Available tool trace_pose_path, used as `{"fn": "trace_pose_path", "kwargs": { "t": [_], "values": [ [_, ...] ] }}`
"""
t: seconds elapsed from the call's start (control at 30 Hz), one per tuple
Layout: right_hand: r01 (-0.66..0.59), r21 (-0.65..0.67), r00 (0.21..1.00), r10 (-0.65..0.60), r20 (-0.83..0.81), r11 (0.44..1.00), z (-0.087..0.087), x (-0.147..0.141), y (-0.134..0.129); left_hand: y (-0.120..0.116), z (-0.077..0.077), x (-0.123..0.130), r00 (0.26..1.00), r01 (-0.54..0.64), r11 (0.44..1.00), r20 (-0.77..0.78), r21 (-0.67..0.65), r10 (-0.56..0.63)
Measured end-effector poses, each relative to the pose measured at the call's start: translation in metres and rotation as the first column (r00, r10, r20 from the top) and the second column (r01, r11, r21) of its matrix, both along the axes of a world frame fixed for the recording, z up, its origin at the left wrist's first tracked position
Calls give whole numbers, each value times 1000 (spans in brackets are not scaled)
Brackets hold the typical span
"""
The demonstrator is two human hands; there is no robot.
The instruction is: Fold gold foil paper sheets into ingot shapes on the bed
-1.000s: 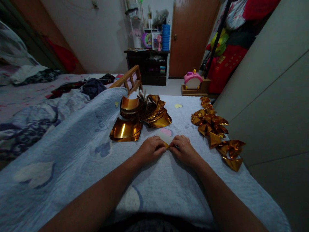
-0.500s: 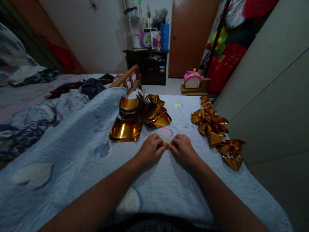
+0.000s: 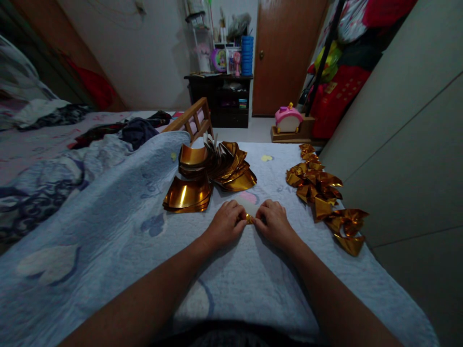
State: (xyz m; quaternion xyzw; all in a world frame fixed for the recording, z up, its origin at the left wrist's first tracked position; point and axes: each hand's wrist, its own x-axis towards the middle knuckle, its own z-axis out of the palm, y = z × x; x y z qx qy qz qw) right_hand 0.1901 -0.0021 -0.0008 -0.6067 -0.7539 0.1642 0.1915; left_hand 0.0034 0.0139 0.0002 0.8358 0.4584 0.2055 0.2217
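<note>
Both grips, left hand [image 3: 226, 222] and right hand [image 3: 274, 221], pinched shut on gold foil sheet [image 3: 249, 212] between them.

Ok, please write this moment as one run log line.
left hand: pinches gold foil sheet | right hand: pinches same sheet | sheet: on blue quilt | folded gold pieces: right

A pink toy house [image 3: 288, 118] is sitting on the floor by the brown door [image 3: 285, 53], a dark shelf unit [image 3: 220, 99] is standing against the wall, and rumpled clothes [image 3: 139, 129] are lying on the bed
</note>
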Motion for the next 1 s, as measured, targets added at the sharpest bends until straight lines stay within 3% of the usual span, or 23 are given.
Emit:
{"fn": "trace_pose_path", "kwargs": {
  "t": [0.4,0.8,1.0],
  "values": [
    [2,-21,1000,-2,3,1000,0,0,2,-1,-1,0,1000,26,999,-19,20,-25],
    [-8,-50,1000,8,4,999,1,2,5,-1,-5,3,999,-39,999,15,36,39],
    [-10,-39,1000,10,-1,999,1,3,4,-1,-1,1,999,-27,1000,28,-11,28]
  ]
}}
